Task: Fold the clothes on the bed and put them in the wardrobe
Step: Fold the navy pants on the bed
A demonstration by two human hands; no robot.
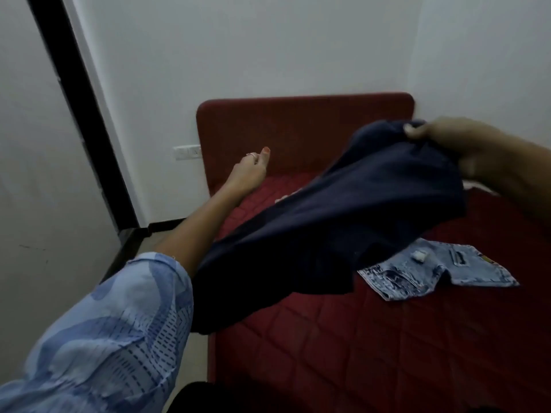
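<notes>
Bed (387, 338): red quilt, landmark. Navy garment (328, 234): held above bed, long axis trailing toward its near-left corner. Denim shorts (432, 272): flat on bed. My right hand (453, 144): pinching garment's top edge. My left hand (250, 171): loose-fingered, empty, nearer the headboard

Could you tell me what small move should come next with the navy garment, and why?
Probably bring the left hand back to grasp the navy garment: only the right hand pinches it, so it hangs bunched and half off the red bed, unready for folding.
</notes>
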